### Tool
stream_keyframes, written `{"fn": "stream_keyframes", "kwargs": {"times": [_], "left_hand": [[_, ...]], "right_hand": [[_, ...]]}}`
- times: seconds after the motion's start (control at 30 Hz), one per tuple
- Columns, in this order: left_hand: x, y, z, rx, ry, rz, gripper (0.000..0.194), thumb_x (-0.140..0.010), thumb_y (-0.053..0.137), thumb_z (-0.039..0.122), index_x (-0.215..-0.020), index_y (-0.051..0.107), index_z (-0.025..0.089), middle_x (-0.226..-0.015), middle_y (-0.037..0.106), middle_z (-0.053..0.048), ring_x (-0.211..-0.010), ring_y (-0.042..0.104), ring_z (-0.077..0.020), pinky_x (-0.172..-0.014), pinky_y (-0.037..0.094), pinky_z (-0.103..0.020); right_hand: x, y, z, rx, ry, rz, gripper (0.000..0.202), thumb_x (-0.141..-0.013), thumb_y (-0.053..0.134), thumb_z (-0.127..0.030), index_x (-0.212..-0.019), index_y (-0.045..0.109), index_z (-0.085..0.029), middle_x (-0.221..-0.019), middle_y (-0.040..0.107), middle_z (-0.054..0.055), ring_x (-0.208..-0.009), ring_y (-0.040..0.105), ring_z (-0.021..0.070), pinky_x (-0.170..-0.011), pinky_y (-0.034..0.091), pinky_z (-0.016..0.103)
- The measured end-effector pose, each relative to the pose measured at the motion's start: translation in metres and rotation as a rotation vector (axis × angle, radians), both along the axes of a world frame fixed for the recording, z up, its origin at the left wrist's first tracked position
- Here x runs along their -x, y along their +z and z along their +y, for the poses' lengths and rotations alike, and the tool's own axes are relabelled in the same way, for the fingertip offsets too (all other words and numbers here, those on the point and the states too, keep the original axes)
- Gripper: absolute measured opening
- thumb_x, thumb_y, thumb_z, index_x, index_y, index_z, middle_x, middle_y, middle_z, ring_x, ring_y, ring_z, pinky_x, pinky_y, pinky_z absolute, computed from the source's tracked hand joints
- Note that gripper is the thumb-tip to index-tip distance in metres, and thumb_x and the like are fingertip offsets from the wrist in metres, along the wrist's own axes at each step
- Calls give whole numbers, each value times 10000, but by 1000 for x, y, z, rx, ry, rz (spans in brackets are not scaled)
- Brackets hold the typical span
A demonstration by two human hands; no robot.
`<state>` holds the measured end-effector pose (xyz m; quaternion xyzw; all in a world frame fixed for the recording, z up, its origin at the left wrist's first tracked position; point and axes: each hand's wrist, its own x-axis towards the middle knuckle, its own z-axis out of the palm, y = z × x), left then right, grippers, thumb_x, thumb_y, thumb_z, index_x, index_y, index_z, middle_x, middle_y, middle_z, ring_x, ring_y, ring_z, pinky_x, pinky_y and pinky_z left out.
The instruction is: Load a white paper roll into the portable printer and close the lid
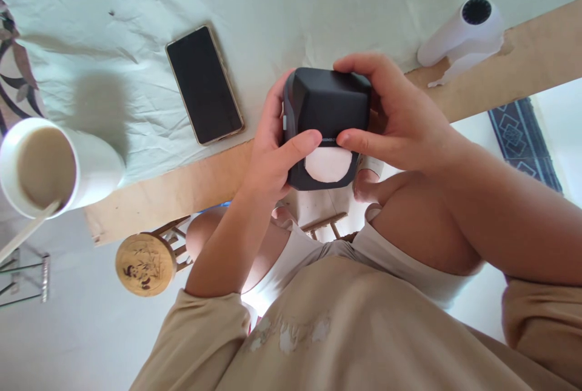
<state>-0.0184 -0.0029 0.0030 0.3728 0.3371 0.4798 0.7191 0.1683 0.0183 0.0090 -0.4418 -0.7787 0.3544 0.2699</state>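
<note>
A small black label printer (334,106) is held up over the table's front edge, gripped between both hands. From its lower front shows a rounded white label or paper piece (328,165). My left hand (277,148) wraps the left side, its thumb across the front near the white lettering. On the other side my right hand (395,115) is closed around the printer, fingers over the top and thumb tip just above the white piece. The underside and the fingers behind are hidden.
A phone (204,85) lies on the pale green cloth (291,9). At the left stands a white cup (93,167) with a milky brown drink and a spoon. A white roll (448,36) with a dark round end lies at right. Below is a round wooden stool (145,264).
</note>
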Motion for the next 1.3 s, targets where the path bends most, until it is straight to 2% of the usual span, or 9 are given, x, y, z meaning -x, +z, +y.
{"fn": "stream_keyframes", "kwargs": {"times": [0.17, 0.33, 0.43, 0.67, 0.8, 0.9, 1.03, 1.13, 1.3], "left_hand": [[-1, 0, 4, 47, 31, -70, 289, -859, 506, 366, -1116, 518, 233, -1071, 564, -11, -1089, 568, -178, -968, 470, -314], [-4, 1, 6, 91, 100, -55, 258, -912, 414, 312, -1107, 559, 224, -1132, 588, 1, -1277, 482, -191, -1147, 322, -348], [-4, 1, 5, 79, 102, -29, 281, -921, 400, 322, -1141, 539, 216, -1159, 579, -19, -1298, 464, -208, -1172, 286, -384], [-1, -4, 5, 50, 85, -34, 277, -907, 422, 323, -1141, 553, 253, -1126, 596, -17, -1221, 513, -214, -1165, 313, -393], [-1, -3, 6, 79, 96, -76, 274, -901, 429, 289, -1136, 561, 243, -1114, 611, -17, -1222, 515, -230, -1168, 310, -433], [-3, 0, 7, 96, 117, -94, 244, -911, 414, 258, -1092, 571, 214, -1119, 607, -6, -1265, 482, -197, -1184, 287, -376], [-6, 3, 6, 78, 89, -104, 245, -923, 409, 326, -1104, 532, 218, -1024, 600, -2, -1152, 555, -173, -1091, 400, -343], [-6, 4, 4, 61, 58, -28, 296, -890, 495, 295, -1176, 485, 222, -1102, 588, -13, -1032, 601, -146, -948, 480, -289], [-6, 4, 2, 59, -3, 0, 330, -861, 503, 287, -1187, 488, 237, -1146, 591, -27, -1080, 605, -190, -897, 508, -307]], "right_hand": [[0, 1, -1, -109, -19, -81, 648, -781, 561, -537, -1306, 360, -215, -1241, 503, 79, -1068, 552, 157, -992, 494, 355], [-3, 5, -3, -347, -56, -98, 518, -810, 553, -439, -1249, 421, -198, -1247, 498, 81, -1181, 497, 164, -1000, 489, 328], [-4, 8, -3, -343, -31, -61, 470, -828, 522, -382, -1247, 412, -200, -1235, 494, 78, -1158, 502, 149, -991, 492, 324], [-5, 9, -2, -393, 70, -102, 618, -746, 624, -400, -1289, 373, -246, -1267, 470, 71, -1176, 494, 182, -932, 509, 327], [-5, 10, -2, -368, 67, -112, 633, -745, 633, -407, -1296, 361, -256, -1288, 452, 71, -1181, 492, 181, -913, 518, 327], [-4, 13, -4, -406, 31, -103, 612, -738, 644, -416, -1270, 407, -228, -1243, 462, 92, -1178, 483, 186, -915, 516, 331], [-3, 17, -9, -546, -178, -90, 466, -741, 641, -438, -1112, 562, -168, -887, 527, 77, -894, 531, 151, -774, 491, 319], [-3, 18, -13, -570, -339, -99, 225, -820, 572, -314, -1016, 594, -206, -605, 449, -2, -597, 454, 62, -649, 421, 261], [1, 19, -13, -570, -396, -23, 107, -848, 520, -260, -879, 572, -171, -739, 564, 5, -625, 530, 63, -591, 410, 235]]}}
